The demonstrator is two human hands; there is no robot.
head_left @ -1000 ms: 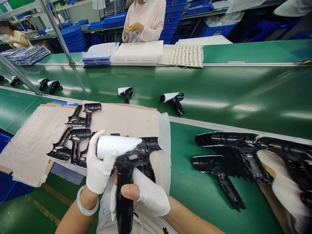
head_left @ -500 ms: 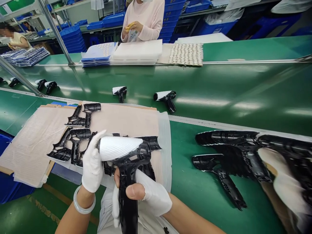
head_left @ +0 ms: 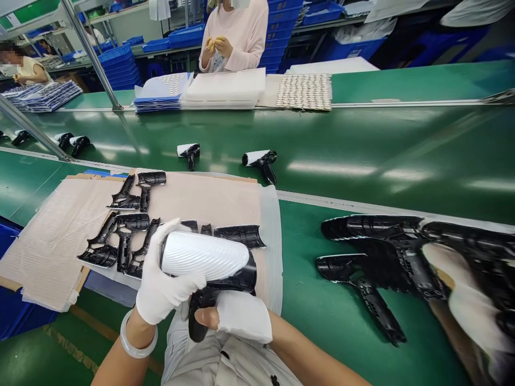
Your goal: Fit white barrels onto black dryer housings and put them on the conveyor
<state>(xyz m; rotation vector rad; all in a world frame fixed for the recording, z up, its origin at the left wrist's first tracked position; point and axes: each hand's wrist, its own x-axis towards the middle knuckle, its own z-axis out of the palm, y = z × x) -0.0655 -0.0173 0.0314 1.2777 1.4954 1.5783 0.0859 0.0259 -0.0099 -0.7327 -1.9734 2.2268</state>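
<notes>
A hair dryer housing (head_left: 207, 256), with a ribbed white barrel and black handle, is between my two hands above the padded board. My left hand (head_left: 164, 284), in a white glove with a bangle at the wrist, is closed around the barrel's left end. Down at the handle, my right hand (head_left: 241, 317) is wrapped round it, its thumb bare and the rest gloved. Behind lie several black half-shells (head_left: 124, 236) on a pinkish foam sheet (head_left: 209, 193). Part of the handle is hidden by my fingers.
Several assembled dryer housings (head_left: 259, 161) lie on the green conveyor belt (head_left: 341, 145). More black half-shells (head_left: 370, 289) rest on the table at the right, where a blurred pale shape stands. Across the belt, a person (head_left: 235, 37) handles something yellow behind stacked sheets (head_left: 225, 88).
The held housing has been turned, showing more of its white side, with the handle now foreshortened. My left thumb has come round its underside. Housings on the belt have shifted left.
</notes>
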